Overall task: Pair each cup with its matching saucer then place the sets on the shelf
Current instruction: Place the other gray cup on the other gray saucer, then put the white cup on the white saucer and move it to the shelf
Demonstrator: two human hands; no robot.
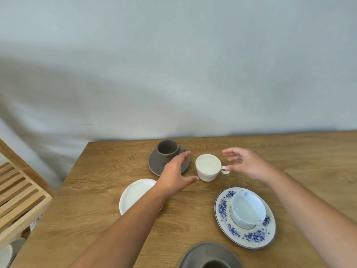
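Wooden table (289, 155): a light oak top is seen filling the lower half of the frame, against a pale wall.
White cup (208, 167): it is stood upright at centre frame, directly on the wood, with its handle turned to the right.
White saucer (135, 194): it is laid bare at lower left of centre, partly hidden by the left forearm, apart from the cup.
Left hand (176, 174): it is spread open just left of the cup, thumb near the cup's base; nothing is held.
Right hand (245, 163): it is open, and a fingertip is seen at the handle, though no grasp is closed.
Paired sets: a grey cup (167, 147) is seated on its grey saucer (156, 163) at upper centre; a blue-flowered cup (248, 209) is seated on its floral saucer (224, 207) at lower right.
Shelf (21, 192): a slatted wooden rack is seen at the left edge.
Step in hand: the white cup appears to be reached for.
Next move: a firm hold is called for, then a lift leftward onto the white saucer, centred.
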